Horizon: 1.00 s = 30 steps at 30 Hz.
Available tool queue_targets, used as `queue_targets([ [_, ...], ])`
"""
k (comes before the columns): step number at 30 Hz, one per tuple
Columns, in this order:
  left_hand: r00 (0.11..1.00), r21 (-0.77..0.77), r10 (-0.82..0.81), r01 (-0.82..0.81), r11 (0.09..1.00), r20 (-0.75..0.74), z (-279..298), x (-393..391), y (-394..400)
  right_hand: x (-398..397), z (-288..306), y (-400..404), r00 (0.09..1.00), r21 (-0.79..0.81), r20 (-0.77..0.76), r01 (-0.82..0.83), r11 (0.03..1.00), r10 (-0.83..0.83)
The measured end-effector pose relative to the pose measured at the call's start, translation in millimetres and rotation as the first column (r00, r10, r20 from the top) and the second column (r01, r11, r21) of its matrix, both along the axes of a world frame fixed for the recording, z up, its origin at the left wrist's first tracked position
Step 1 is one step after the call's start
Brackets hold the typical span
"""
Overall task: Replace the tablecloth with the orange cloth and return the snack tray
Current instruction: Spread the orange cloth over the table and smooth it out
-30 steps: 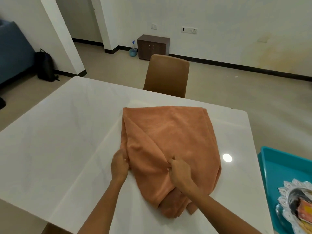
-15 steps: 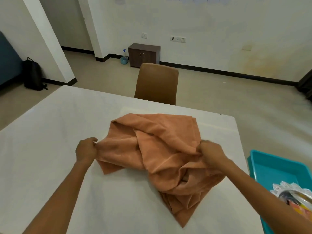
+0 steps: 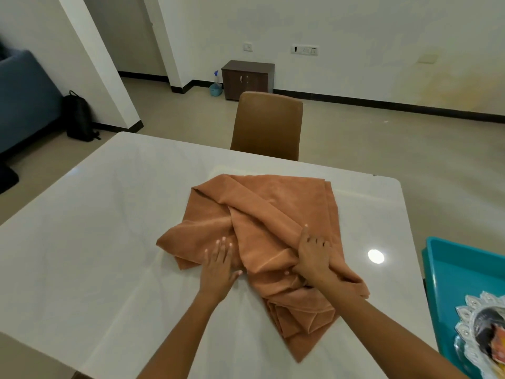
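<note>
Left hand (image 3: 218,265) flat on orange cloth (image 3: 273,214); right hand (image 3: 313,254) grip bunches fold.

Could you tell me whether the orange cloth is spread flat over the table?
No, the orange cloth lies bunched in folds on the white table.

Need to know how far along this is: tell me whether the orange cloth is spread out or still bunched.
Still bunched. The orange cloth lies in overlapping folds, leaving most of the table bare.
</note>
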<state>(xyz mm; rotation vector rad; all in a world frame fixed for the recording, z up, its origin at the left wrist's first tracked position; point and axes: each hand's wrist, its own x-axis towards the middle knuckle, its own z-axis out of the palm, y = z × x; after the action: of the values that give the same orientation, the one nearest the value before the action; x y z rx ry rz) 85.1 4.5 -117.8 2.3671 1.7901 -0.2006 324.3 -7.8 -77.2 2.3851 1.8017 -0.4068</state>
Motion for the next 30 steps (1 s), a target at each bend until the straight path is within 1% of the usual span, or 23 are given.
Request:
queue_targets([
  [3,0.997,0.033,0.006,-0.003,0.999,-0.08,0,-6,9,2,0,6,0.99,-0.01,0.122,-0.067,0.998,0.068],
  [5,0.993,0.04,-0.052,0.056,0.998,-0.102,-1,-11,18,1,1,9,0.984,-0.022,0.155,-0.088,0.996,0.09],
  [7,0.99,0.017,-0.118,0.12,0.993,-0.08,-6,-14,29,0,0,11,0.987,-0.023,0.134,-0.088,0.996,0.09],
  [9,0.974,-0.036,-0.217,0.215,0.976,-0.066,-10,-16,40,2,-3,13,0.996,-0.005,0.05,-0.076,0.997,0.076],
  [10,0.964,-0.038,-0.262,0.261,0.965,-0.048,-12,-17,43,2,-5,13,0.997,0.018,-0.001,-0.072,0.997,0.072],
  [11,0.958,-0.011,-0.286,0.286,0.958,-0.032,-13,-18,46,3,-6,14,0.996,0.063,-0.043,-0.076,0.995,0.079],
  [12,0.948,0.059,-0.318,0.319,0.946,-0.025,-14,-20,49,3,-5,14,0.993,0.127,-0.07,-0.089,0.988,0.098],
  [14,0.903,0.147,-0.429,0.421,0.895,0.028,-12,-29,54,5,-2,18,0.989,0.245,-0.069,-0.11,0.963,0.13],
  [16,0.861,0.198,-0.507,0.506,0.84,-0.051,-9,-49,66,13,6,27,0.988,0.284,-0.045,-0.128,0.95,0.147],
  [18,0.854,0.265,-0.512,0.517,0.814,-0.093,-2,-78,84,29,19,41,0.993,0.35,-0.055,-0.077,0.934,0.102],
  [19,0.866,0.311,-0.483,0.497,0.81,-0.126,4,-93,93,38,29,48,0.997,0.379,-0.028,-0.057,0.924,0.073],
  [21,0.91,0.383,-0.368,0.414,0.826,-0.19,19,-127,109,53,54,62,0.994,0.461,0.089,-0.1,0.882,0.066],
  [22,0.93,0.406,-0.3,0.362,0.839,-0.211,25,-141,115,57,69,68,0.991,0.533,0.113,-0.122,0.837,0.073],
  [23,0.962,0.419,-0.206,0.265,0.869,-0.181,31,-156,118,59,83,71,0.99,0.61,0.123,-0.133,0.781,0.073],
  [24,0.99,0.427,-0.088,0.126,0.896,-0.109,34,-167,117,59,95,72,0.989,0.697,0.128,-0.145,0.702,0.077],
  [25,0.998,0.388,0.051,-0.065,0.919,0.045,35,-173,110,57,106,68,0.986,0.766,0.129,-0.169,0.62,0.11],
  [26,0.962,0.352,0.194,-0.252,0.901,0.19,32,-175,103,54,110,59,0.971,0.813,0.155,-0.229,0.535,0.18],
  [27,0.931,0.29,0.279,-0.341,0.894,0.235,28,-175,94,49,109,46,0.942,0.818,0.201,-0.313,0.482,0.269],
  [28,0.941,0.283,0.279,-0.324,0.903,0.191,25,-172,84,42,100,29,0.896,0.771,0.261,-0.417,0.481,0.359],
  [29,0.958,0.277,0.241,-0.277,0.92,0.158,22,-168,78,36,85,9,0.837,0.652,0.318,-0.534,0.538,0.446],
  [30,0.977,0.265,0.179,-0.204,0.942,0.114,22,-162,73,32,68,-8,0.796,0.442,0.305,-0.605,0.662,0.523],
])
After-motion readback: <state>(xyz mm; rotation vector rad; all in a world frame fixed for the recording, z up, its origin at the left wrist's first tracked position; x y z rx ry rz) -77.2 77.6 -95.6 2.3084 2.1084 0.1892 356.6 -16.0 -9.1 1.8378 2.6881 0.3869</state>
